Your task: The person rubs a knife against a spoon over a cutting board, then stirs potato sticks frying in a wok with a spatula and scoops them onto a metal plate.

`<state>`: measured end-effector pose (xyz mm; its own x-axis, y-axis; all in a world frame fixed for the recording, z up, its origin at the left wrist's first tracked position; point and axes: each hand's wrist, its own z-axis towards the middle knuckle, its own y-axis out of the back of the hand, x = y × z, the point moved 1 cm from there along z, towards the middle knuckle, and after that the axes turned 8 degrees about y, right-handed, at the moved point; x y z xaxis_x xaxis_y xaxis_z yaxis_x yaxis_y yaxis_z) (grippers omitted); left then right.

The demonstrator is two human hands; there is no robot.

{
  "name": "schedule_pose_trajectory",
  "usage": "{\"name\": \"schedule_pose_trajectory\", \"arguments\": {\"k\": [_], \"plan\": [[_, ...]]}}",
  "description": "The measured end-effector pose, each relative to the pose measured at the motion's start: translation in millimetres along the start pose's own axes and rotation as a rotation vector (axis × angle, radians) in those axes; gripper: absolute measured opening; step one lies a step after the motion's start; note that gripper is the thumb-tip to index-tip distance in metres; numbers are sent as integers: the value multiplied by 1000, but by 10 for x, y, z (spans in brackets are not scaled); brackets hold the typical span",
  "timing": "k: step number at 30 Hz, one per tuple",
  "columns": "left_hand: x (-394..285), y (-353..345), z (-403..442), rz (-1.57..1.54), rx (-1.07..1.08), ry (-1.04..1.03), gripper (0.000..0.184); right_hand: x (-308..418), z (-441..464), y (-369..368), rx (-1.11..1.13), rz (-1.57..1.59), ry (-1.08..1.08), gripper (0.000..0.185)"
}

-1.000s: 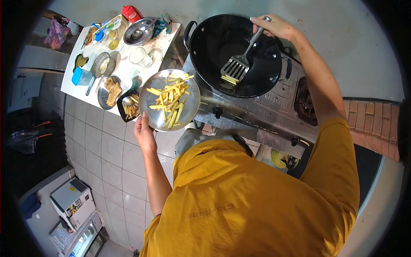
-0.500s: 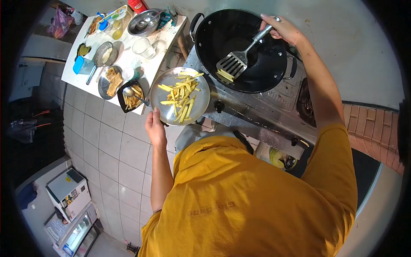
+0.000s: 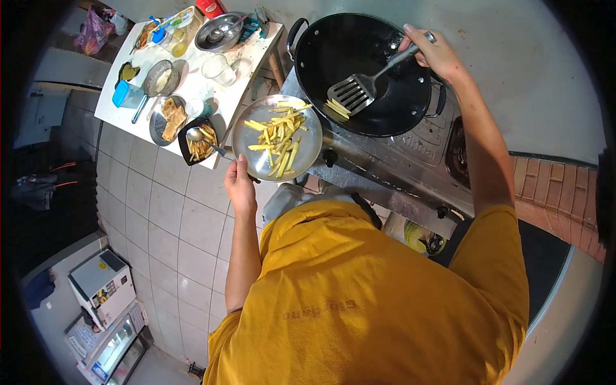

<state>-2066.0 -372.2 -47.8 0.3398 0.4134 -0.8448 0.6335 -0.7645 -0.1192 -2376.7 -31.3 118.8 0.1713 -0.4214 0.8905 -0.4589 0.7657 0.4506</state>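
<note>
My left hand (image 3: 241,186) grips the near rim of a round metal plate (image 3: 308,151), thumb on top. Pale yellow potato sticks (image 3: 282,136) lie heaped across that plate, which is held just left of the stove. Over the large black wok (image 3: 346,48), my right hand (image 3: 436,54) is closed around the handle of a slotted metal spatula (image 3: 353,93). The spatula's blade is low inside the wok, touching or right beside a small bunch of potato sticks (image 3: 337,109) at the wok's left wall.
The wok rests on a gas stove (image 3: 410,151) with knobs along its front. On the left, a white table (image 3: 221,119) carries a black bowl of fries (image 3: 199,142) with a spoon, a plate of browned food (image 3: 172,119), a small pan (image 3: 160,80), a glass (image 3: 219,69) and a metal bowl (image 3: 218,33).
My left hand and the plate have shifted slightly right and up, closer to the wok. My right hand has moved a little to the right, and the spatula blade has drawn slightly off the potato sticks.
</note>
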Motion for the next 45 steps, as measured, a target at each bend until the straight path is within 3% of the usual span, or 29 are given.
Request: {"name": "schedule_pose_trajectory", "arguments": {"k": [5,11,13,16,23,30,32,39,42,45], "plan": [[-58,-91,-65,-29,-51,-19,28,-114,-103,12,-65,75,-7,47],[-38,-71,-96,2,-65,-23,28,312,-358,-118,-20,-199,219,45],[-76,-96,-142,2,-73,-9,28,417,-385,-229,-53,-327,631,41],[-73,-61,-183,-6,-76,-5,29,747,-578,-351,69,-431,525,34],[-69,-57,-210,-19,-83,1,27,819,-707,-455,18,-417,727,27],[-83,-50,-235,8,-61,-22,27,699,-742,-383,-2,-364,595,29],[-104,-68,-241,23,-68,-29,28,655,-728,-322,13,-427,446,33],[-105,-82,-243,18,-93,-32,29,539,-711,-292,-50,-402,383,38],[-94,-82,-234,18,-86,-32,29,613,-738,-335,-119,-287,510,39],[-115,-109,-259,-5,-74,-22,29,873,-860,-415,-198,-239,427,38]]}}
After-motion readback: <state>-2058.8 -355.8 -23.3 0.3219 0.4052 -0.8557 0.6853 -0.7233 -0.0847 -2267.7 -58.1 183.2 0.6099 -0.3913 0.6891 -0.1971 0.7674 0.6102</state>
